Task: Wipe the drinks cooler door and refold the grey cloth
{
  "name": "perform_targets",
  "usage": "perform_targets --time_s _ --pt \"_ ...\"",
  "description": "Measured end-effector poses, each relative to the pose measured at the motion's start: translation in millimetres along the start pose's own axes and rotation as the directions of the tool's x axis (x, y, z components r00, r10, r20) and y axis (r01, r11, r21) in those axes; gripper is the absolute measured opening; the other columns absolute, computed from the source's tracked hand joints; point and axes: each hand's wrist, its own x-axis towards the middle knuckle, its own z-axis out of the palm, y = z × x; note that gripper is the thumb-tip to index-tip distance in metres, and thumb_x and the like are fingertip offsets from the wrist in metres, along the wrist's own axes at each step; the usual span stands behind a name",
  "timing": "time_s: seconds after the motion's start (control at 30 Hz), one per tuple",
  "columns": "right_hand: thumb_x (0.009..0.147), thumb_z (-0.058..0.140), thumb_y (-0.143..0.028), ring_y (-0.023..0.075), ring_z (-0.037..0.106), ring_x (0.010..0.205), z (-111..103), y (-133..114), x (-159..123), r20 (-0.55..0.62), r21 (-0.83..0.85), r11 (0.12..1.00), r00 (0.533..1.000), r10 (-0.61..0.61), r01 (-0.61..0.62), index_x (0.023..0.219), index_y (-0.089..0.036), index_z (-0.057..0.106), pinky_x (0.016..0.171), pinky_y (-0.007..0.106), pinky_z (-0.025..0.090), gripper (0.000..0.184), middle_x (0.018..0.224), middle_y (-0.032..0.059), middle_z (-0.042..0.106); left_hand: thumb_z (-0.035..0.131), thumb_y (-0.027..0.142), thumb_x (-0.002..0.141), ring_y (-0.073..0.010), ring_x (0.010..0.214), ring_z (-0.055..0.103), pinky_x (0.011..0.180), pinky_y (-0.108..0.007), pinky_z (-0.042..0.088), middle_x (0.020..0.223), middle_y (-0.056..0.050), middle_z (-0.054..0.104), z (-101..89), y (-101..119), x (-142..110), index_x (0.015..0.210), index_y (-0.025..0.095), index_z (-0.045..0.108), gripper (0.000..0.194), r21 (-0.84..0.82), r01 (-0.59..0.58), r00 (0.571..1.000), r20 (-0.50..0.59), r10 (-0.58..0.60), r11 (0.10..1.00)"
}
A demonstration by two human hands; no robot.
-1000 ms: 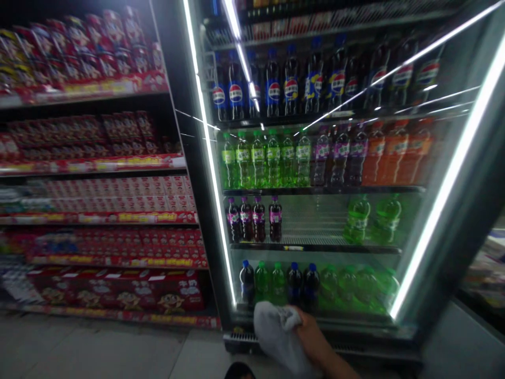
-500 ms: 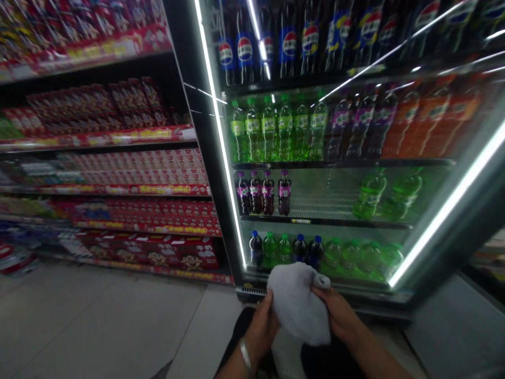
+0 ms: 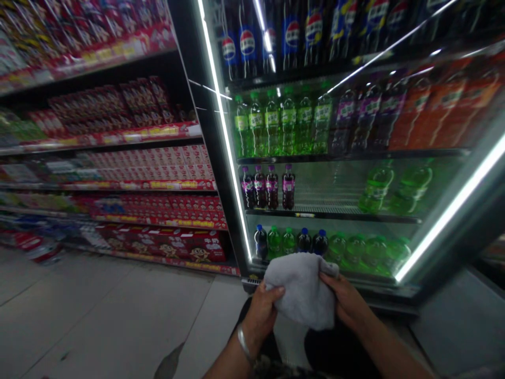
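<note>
Between my two hands is a folded light-grey cloth (image 3: 302,289), held in front of the lower part of a glass-fronted drinks fridge (image 3: 323,213). My left hand (image 3: 262,310), with a silver bracelet at the wrist, grips the cloth's left edge, its thumb lying on top. On the opposite side my right hand (image 3: 347,297) pinches the upper right corner, where the fabric is bunched. Fingers of both hands are partly hidden behind the cloth. Just beyond it, green bottles (image 3: 355,252) and dark bottles with blue caps (image 3: 303,242) stand on the lowest fridge shelf.
Shelves on the left hold red cartons (image 3: 169,245) and small pink boxes (image 3: 158,163). A bright light strip (image 3: 226,126) runs down the fridge's left side. Pale floor tiles (image 3: 118,310) lie at lower left. A grey cabinet side (image 3: 461,321) stands at right.
My left thumb has come onto the top of the cloth, and the cloth is spread a little wider. The view has shifted slightly, so the shelves appear farther right.
</note>
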Motion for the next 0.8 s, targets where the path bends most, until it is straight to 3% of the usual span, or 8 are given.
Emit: perform_targets --time_s 0.13,0.23,0.33,0.4,0.5,0.6,0.67,0.8 --pt "0.07 0.1 -0.067 0.0361 0.063 0.115 -18 -1 5 0.212 -0.233 0.931 0.949 -0.233 0.28 0.113 -0.019 0.079 0.102 0.041 0.055 0.067 0.115 0.0114 0.068 0.09 0.019 0.05 -0.0195 0.078 0.073 0.079 -0.031 0.055 0.087 -0.004 0.084 -1.8 1 5 0.093 0.016 0.077 0.046 0.086 -0.054 0.996 -0.064 0.06 0.995" --pt "0.088 0.083 -0.057 0.0356 0.059 0.122 -25 -10 4 0.292 -0.459 0.738 0.868 -0.401 0.495 0.122 -0.022 0.078 0.108 0.042 0.052 0.049 0.127 0.0097 0.064 0.085 0.022 0.059 -0.0184 0.085 0.069 0.074 -0.031 0.052 0.099 -0.005 0.08 -13.3 -5 6 0.105 0.017 0.073 0.047 0.232 0.01 0.981 -0.19 0.036 0.973" --pt "0.095 0.068 -0.043 0.0315 0.055 0.129 -24 -14 2 0.338 -0.569 0.539 0.773 -0.536 0.622 0.128 -0.024 0.075 0.115 0.041 0.046 0.038 0.134 0.0064 0.061 0.082 0.034 0.072 -0.0234 0.097 0.07 0.079 -0.037 0.055 0.111 -0.01 0.075 -20.7 -13 3 0.115 0.017 0.066 0.049 0.157 0.202 0.949 -0.275 -0.154 0.967" --pt "0.098 0.059 -0.031 0.0257 0.054 0.131 -18 -9 -2 0.467 -0.55 0.388 0.658 -0.591 0.739 0.13 -0.026 0.073 0.117 0.035 0.043 0.035 0.138 0.0042 0.059 0.081 0.053 0.076 -0.028 0.099 0.072 0.082 -0.043 0.058 0.111 -0.012 0.076 -16.9 -16 -1 0.117 0.015 0.065 0.058 -0.009 0.278 0.953 -0.124 -0.277 0.961" --pt "0.099 0.05 -0.017 0.0198 0.055 0.13 -6 2 -12 0.695 -0.465 0.129 0.451 -0.56 0.876 0.129 -0.029 0.071 0.114 0.029 0.043 0.038 0.139 0.0027 0.058 0.082 0.069 0.069 -0.0269 0.096 0.074 0.086 -0.043 0.06 0.107 -0.01 0.081 -2.7 -14 -5 0.117 0.014 0.071 0.074 -0.196 0.254 0.961 0.164 -0.224 0.947" --pt "0.095 0.046 -0.012 0.0206 0.048 0.136 6 11 -26 0.833 -0.393 -0.07 0.323 -0.448 0.917 0.125 -0.027 0.07 0.121 0.033 0.032 0.042 0.142 0.0026 0.055 0.091 0.058 0.063 -0.0269 0.106 0.074 0.104 -0.041 0.057 0.101 -0.007 0.085 5.5 -9 -3 0.109 0.015 0.079 0.064 -0.297 0.209 0.97 0.181 -0.16 0.932" --pt "0.088 0.046 -0.011 0.0221 0.044 0.14 9 12 -33 0.873 -0.377 -0.121 0.308 -0.378 0.918 0.123 -0.026 0.07 0.125 0.035 0.025 0.045 0.145 0.003 0.053 0.096 0.049 0.059 -0.0295 0.117 0.072 0.115 -0.041 0.052 0.1 -0.007 0.086 3.9 -6 -1 0.102 0.015 0.081 0.057 -0.311 0.208 0.976 0.123 -0.178 0.927" --pt "0.082 0.045 -0.014 0.0246 0.042 0.142 3 8 -37 0.861 -0.439 0.008 0.424 -0.282 0.898 0.123 -0.024 0.071 0.127 0.043 0.025 0.049 0.145 0.0046 0.052 0.087 0.044 0.073 -0.0321 0.129 0.067 0.125 -0.046 0.045 0.1 -0.01 0.086 -2.0 -2 1 0.103 0.013 0.081 0.044 -0.343 0.195 0.981 0.065 -0.184 0.919"
